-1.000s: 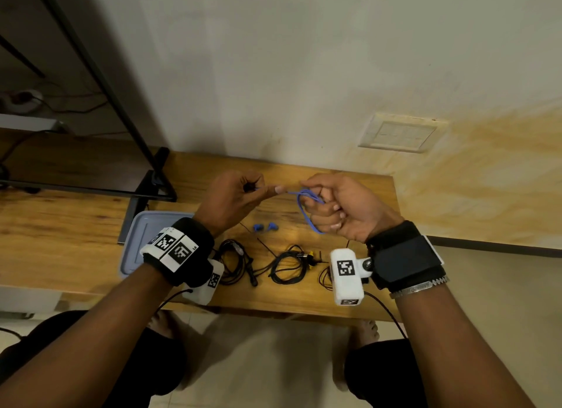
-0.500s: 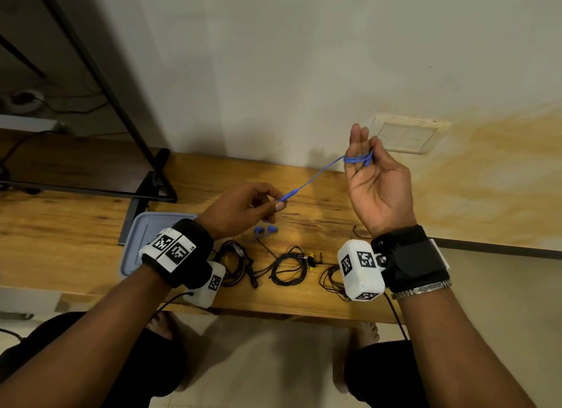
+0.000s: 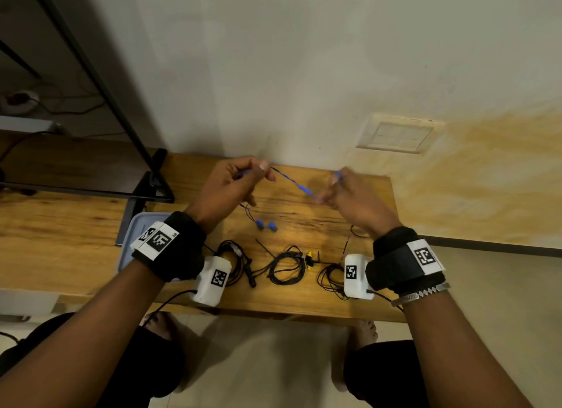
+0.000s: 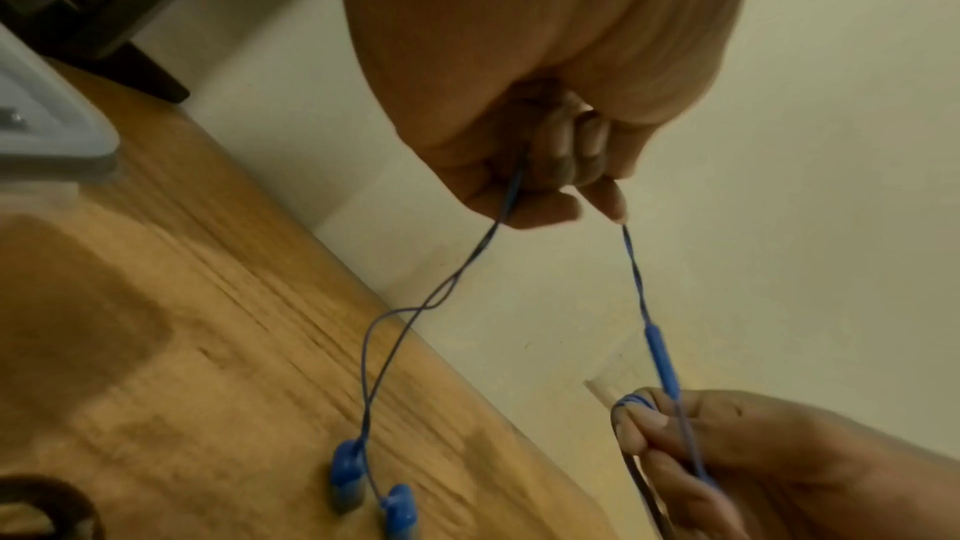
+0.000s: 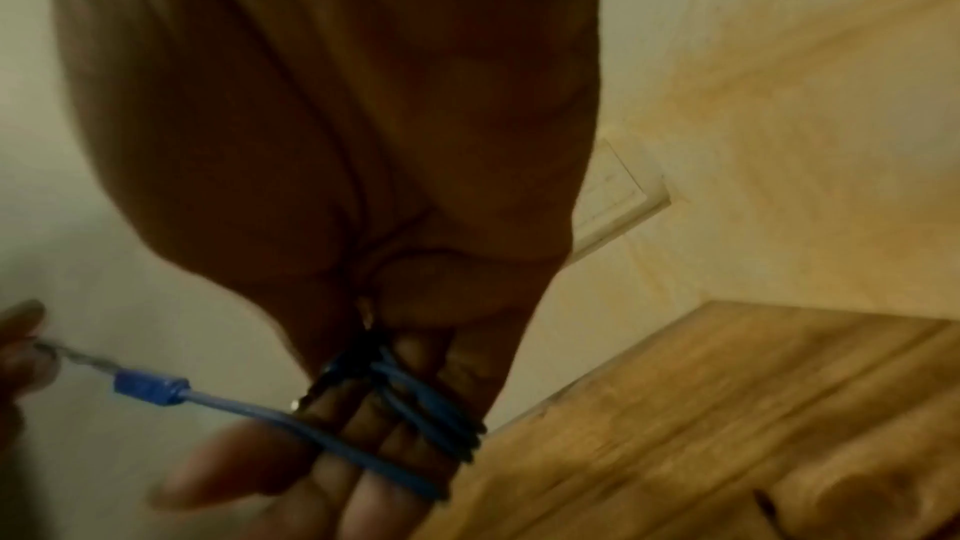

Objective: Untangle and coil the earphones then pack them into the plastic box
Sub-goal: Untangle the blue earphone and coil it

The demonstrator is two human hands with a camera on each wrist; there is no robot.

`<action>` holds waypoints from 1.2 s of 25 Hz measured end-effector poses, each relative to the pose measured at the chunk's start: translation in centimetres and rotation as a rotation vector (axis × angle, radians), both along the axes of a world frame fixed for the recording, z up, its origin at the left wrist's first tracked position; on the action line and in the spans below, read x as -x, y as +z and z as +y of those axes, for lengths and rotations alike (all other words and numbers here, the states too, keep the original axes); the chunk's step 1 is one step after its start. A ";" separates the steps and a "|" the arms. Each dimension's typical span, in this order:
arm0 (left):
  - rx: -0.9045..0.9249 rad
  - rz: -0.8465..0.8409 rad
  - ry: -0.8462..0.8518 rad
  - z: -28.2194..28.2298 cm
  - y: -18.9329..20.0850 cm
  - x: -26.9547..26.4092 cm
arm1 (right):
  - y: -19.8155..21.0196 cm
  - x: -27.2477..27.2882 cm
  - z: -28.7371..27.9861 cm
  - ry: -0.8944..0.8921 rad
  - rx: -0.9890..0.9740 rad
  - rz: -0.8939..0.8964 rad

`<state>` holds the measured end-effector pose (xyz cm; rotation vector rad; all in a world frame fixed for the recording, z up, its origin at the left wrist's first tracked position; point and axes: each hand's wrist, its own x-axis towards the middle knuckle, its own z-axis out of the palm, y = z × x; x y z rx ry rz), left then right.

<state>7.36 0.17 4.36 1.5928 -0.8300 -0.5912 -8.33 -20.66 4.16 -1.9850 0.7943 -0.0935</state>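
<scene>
A blue earphone cable [image 3: 293, 184] runs taut between my two hands above the wooden table [image 3: 76, 225]. My left hand [image 3: 258, 172] pinches it between thumb and fingertips, and the twin strands hang down to two blue earbuds [image 3: 267, 225] lying on the table. In the left wrist view the earbuds [image 4: 364, 483] rest near the table's back edge. My right hand [image 3: 331, 190], blurred, holds the other end. The right wrist view shows several turns of the cable [image 5: 415, 401] wound round its fingers [image 5: 374, 479]. The plastic box [image 3: 133, 234] lies partly hidden under my left wrist.
Three black earphone bundles lie along the front of the table: one [image 3: 235, 261] by my left wrist, a coiled one [image 3: 287, 268] in the middle, one [image 3: 330, 278] by my right wrist. A black metal stand [image 3: 152, 182] rises at the left. The wall is close behind.
My right hand has dropped from its raised position down to table height, with the cable wound round its fingers. My left hand has lifted a little, still pinching the cable.
</scene>
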 end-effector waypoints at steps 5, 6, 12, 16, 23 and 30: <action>-0.010 -0.131 0.221 -0.1 -1.7 -1.4 | 1.8 -0.4 1.4 0.243 -0.727 0.076; -0.036 -0.154 0.241 -0.1 -2.0 -1.6 | 2.4 -0.2 1.5 0.266 -0.879 -0.013; -0.196 -0.324 -0.163 -0.2 -2.1 1.3 | 3.6 -0.6 0.8 -0.029 -1.447 -0.878; -0.214 -0.364 -0.310 -0.7 -2.9 2.7 | 1.4 -2.1 -0.2 -0.386 -0.987 -0.885; -0.185 -0.485 0.147 -0.4 -2.3 0.2 | 0.8 -1.4 2.0 0.006 -0.267 0.100; -0.174 -0.256 -0.171 -0.6 -3.0 0.4 | 3.3 -0.3 1.9 0.296 -1.036 -0.277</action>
